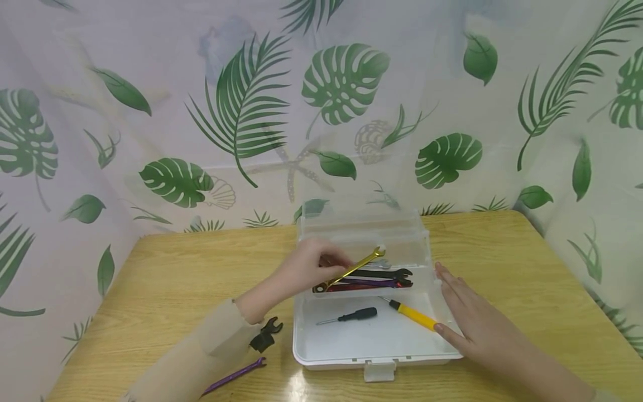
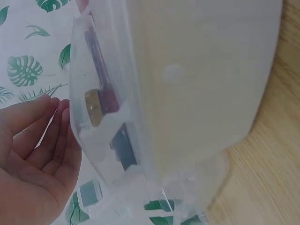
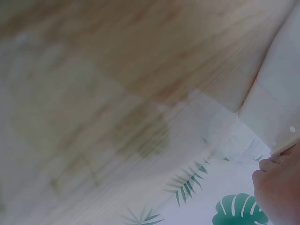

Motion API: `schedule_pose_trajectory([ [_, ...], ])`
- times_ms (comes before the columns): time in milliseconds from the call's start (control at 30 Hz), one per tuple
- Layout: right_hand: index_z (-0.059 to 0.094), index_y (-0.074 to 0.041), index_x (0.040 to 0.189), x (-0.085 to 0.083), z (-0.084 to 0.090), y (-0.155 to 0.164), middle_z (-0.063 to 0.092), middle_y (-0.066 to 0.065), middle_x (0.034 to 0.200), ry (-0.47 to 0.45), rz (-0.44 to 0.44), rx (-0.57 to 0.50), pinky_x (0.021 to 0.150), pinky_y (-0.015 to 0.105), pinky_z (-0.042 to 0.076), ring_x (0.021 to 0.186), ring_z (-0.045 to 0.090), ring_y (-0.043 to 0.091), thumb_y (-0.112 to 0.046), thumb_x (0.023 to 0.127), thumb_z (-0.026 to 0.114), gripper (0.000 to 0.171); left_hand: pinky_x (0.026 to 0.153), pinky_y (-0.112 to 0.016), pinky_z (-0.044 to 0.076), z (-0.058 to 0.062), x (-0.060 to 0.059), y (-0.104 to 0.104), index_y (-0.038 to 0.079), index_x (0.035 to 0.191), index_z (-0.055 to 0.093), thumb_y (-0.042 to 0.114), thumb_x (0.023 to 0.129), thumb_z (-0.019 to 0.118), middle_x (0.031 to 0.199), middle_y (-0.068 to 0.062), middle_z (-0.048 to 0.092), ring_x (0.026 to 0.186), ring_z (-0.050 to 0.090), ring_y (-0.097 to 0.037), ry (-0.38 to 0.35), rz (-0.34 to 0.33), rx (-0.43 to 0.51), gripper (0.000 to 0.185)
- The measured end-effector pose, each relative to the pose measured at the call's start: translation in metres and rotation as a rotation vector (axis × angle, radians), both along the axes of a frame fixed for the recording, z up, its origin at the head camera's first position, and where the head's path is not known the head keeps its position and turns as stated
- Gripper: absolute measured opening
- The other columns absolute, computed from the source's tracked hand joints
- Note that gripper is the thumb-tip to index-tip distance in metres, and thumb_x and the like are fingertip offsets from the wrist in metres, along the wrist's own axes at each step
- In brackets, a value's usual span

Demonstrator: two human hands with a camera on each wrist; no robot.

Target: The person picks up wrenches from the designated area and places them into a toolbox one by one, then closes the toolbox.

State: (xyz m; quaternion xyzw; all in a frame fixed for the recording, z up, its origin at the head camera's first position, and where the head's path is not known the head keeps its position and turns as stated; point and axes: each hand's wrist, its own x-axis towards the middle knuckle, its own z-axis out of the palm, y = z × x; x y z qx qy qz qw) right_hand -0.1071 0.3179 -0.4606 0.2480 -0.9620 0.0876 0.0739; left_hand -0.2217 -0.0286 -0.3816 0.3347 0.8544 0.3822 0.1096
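My left hand (image 1: 321,259) is over the raised clear tray of a white toolbox (image 1: 326,346). Its thumb and fingertips pinch a gold wrench (image 1: 359,263), which slants with its open end up and its ring end low in the tray. Under it lie black (image 1: 377,273), purple and red wrenches, with a silver one behind. In the left wrist view the curled fingers (image 2: 54,136) are at the tray's rim, and the wall hides the wrench's shaft. My right hand (image 1: 477,318) rests along the box's right side, fingers extended, thumb over the rim by a yellow-handled screwdriver (image 1: 417,316).
A small black screwdriver (image 1: 358,314) lies on the box floor. Left of the box, a black wrench head (image 1: 268,332) and a purple wrench (image 1: 233,377) show beside my left sleeve on the wooden table (image 1: 201,268). The clear lid (image 1: 361,218) stands open at the back.
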Motion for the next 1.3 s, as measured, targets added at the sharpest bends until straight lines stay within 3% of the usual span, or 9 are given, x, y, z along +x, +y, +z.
schedule_pose_trajectory([
  [500, 0.028, 0.005, 0.164, -0.001, 0.001, 0.000, 0.014, 0.014, 0.179, -0.018, -0.014, 0.008, 0.121, 0.006, -0.014, 0.159, 0.033, 0.037, -0.045, 0.104, 0.063, 0.086, 0.086, -0.020, 0.061, -0.010, 0.023, -0.053, 0.004, 0.108, 0.081, 0.005, 0.098, 0.074, 0.107, -0.010, 0.081, 0.095, 0.077, -0.020, -0.001, 0.119, 0.037, 0.012],
  [900, 0.025, 0.003, 0.166, 0.000, 0.001, -0.001, 0.014, 0.013, 0.180, -0.007, -0.012, -0.001, 0.122, 0.006, -0.013, 0.162, 0.027, 0.032, -0.045, 0.104, 0.063, 0.087, 0.087, -0.026, 0.063, -0.007, 0.039, -0.090, 0.004, 0.108, 0.080, 0.002, 0.096, 0.073, 0.107, -0.009, 0.082, 0.094, 0.077, -0.020, 0.050, 0.226, 0.057, 0.014],
  [1167, 0.031, 0.005, 0.163, 0.000, 0.002, -0.001, 0.015, 0.013, 0.179, -0.015, -0.022, 0.007, 0.121, 0.006, -0.014, 0.160, 0.030, 0.035, -0.046, 0.104, 0.062, 0.085, 0.085, -0.022, 0.062, -0.013, 0.052, -0.113, 0.005, 0.106, 0.081, 0.001, 0.095, 0.075, 0.106, -0.009, 0.082, 0.093, 0.078, -0.020, 0.025, 0.291, 0.055, 0.013],
  [1300, 0.031, 0.006, 0.163, 0.000, 0.001, -0.001, 0.015, 0.014, 0.179, -0.013, -0.018, 0.008, 0.122, 0.006, -0.014, 0.163, 0.026, 0.032, -0.046, 0.104, 0.062, 0.084, 0.085, -0.021, 0.062, -0.017, 0.061, -0.125, 0.007, 0.106, 0.081, 0.004, 0.097, 0.075, 0.106, -0.007, 0.082, 0.095, 0.078, -0.020, -0.001, 0.326, 0.045, 0.012],
])
